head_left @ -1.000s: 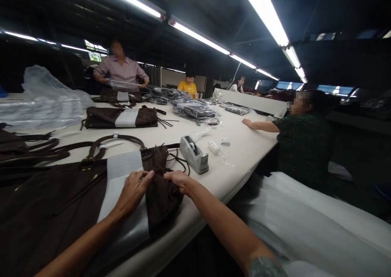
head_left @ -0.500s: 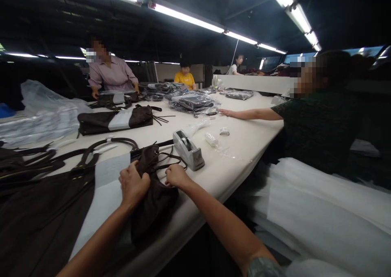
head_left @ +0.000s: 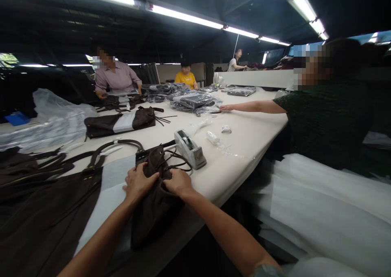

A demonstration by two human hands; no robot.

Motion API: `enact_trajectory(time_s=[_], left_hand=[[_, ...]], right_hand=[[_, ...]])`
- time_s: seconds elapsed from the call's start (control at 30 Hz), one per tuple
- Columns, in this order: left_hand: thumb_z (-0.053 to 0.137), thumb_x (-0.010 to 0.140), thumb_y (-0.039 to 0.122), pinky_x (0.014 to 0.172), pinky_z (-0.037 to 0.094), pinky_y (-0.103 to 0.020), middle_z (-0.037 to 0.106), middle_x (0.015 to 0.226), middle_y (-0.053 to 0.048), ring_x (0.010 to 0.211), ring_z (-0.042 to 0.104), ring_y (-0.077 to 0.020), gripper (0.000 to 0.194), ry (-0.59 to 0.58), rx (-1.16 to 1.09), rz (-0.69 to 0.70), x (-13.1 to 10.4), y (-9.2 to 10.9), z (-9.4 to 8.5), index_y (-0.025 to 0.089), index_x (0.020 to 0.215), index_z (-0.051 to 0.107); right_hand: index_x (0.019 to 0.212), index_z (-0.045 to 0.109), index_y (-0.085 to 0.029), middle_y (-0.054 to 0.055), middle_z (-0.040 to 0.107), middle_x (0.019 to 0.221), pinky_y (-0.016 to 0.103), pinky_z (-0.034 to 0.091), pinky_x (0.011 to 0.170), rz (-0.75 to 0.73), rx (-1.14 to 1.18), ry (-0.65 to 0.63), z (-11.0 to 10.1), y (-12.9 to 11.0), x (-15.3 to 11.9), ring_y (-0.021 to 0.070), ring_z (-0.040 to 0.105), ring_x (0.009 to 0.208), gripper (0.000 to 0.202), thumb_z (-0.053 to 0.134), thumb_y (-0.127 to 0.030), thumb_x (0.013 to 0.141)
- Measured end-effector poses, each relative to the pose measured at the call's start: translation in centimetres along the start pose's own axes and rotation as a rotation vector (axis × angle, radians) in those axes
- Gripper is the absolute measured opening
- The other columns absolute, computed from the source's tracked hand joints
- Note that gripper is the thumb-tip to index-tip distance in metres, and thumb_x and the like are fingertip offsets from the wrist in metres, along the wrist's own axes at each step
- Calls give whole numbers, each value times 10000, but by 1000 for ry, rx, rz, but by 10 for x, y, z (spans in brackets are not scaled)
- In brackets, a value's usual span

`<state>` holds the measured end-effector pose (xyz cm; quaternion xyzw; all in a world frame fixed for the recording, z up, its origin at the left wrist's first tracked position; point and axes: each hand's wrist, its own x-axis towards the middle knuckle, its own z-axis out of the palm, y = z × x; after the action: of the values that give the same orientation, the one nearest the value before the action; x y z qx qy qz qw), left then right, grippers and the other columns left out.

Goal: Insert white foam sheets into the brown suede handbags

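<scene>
A dark brown bag (head_left: 55,216) lies at the near left of the table, with a white paper band (head_left: 114,183) around it. My left hand (head_left: 140,183) grips the dark cloth at the bag's right end, its thumb on the cloth and its other fingers partly hidden. My right hand (head_left: 179,182) pinches the same gathered end from the right side, close beside the left. Thin dark cords loop just beyond the hands, next to a grey tape dispenser (head_left: 190,150).
Another banded brown bag (head_left: 124,121) and clear plastic sheets (head_left: 58,118) lie farther left. Plastic-wrapped bags (head_left: 195,100) sit mid-table. A person's hand (head_left: 226,107) reaches in from the right. White sheets (head_left: 330,203) are stacked at the lower right; other people stand beyond.
My right hand has moved onto the bag's gathered end and now pinches it. My left hand has shifted slightly right and down. The view has turned a little.
</scene>
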<state>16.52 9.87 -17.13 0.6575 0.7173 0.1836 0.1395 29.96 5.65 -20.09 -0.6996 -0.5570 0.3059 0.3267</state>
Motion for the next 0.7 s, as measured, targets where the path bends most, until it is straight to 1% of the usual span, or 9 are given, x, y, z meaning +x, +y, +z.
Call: enact_trajectory(time_s=[0.1, 0.2, 0.27, 0.33, 0.4, 0.47, 0.57, 0.63, 0.7], left_hand=[[505, 805, 503, 1090, 280, -620, 352, 1505, -183, 1386, 332, -403, 630, -1, -4, 40, -7, -2, 4, 240, 1377, 491], [464, 811, 593, 1115, 281, -579, 407, 1470, -179, 1375, 369, -368, 609, 12, -29, 10, -4, 0, 4, 222, 1277, 586], [448, 774, 691, 1090, 291, -626, 437, 1430, -208, 1344, 395, -409, 665, 17, -43, -37, 2, 6, 3, 192, 1167, 645], [487, 722, 725, 1048, 279, -705, 446, 1402, -245, 1318, 395, -469, 687, 26, -46, -74, 7, 13, 4, 165, 1078, 667], [568, 698, 632, 1017, 272, -748, 447, 1388, -266, 1301, 396, -495, 604, 42, -49, -78, 8, 19, 5, 149, 1045, 668], [583, 711, 505, 1023, 273, -742, 431, 1402, -267, 1310, 389, -484, 515, 70, -57, -47, 4, 22, 6, 134, 1059, 666], [506, 771, 433, 1066, 254, -709, 386, 1463, -249, 1357, 341, -461, 481, 126, -85, 24, -3, 20, 5, 118, 1093, 674], [455, 806, 408, 1084, 274, -672, 409, 1474, -223, 1371, 342, -440, 462, 147, -120, 67, -4, 17, 3, 126, 1080, 697], [432, 818, 358, 1108, 309, -596, 489, 1439, -182, 1372, 375, -399, 420, 153, -167, 105, -2, 14, 1, 148, 1032, 727]], right_hand=[[943, 718, -192, 101, 740, 993, 338, 492, 826, 18, -50, 24, -3, 7, -4, 285, 668, 1007, 270, 661, -365, 743], [920, 715, -141, 119, 738, 996, 282, 502, 745, 74, 129, -91, -3, 8, 6, 232, 691, 934, 360, 458, -394, 924], [926, 713, -130, 108, 743, 955, 246, 503, 673, 91, 174, -138, -2, 4, 13, 191, 705, 844, 424, 359, -357, 979], [917, 715, -136, 103, 744, 929, 248, 508, 665, 96, 159, -148, -3, -4, 17, 198, 706, 826, 338, 466, -363, 946], [899, 715, -124, 145, 734, 957, 310, 517, 744, 104, 66, -103, -4, -14, 15, 260, 695, 907, 250, 617, -351, 859], [976, 696, -93, 201, 708, 1020, 390, 503, 836, 86, -114, 9, -7, -23, 9, 325, 661, 1008, 275, 704, -292, 786], [1148, 618, -86, 210, 653, 1148, 415, 465, 930, -113, -282, 241, -11, -32, 2, 323, 596, 1125, 407, 715, -200, 769], [1109, 629, -105, 185, 634, 1177, 394, 431, 982, -210, -143, 284, -11, -35, 3, 292, 567, 1158, 322, 678, -186, 802], [943, 671, -113, 151, 669, 1057, 385, 421, 988, -148, 149, 154, -8, -35, 11, 277, 588, 1106, 144, 618, -214, 856]])
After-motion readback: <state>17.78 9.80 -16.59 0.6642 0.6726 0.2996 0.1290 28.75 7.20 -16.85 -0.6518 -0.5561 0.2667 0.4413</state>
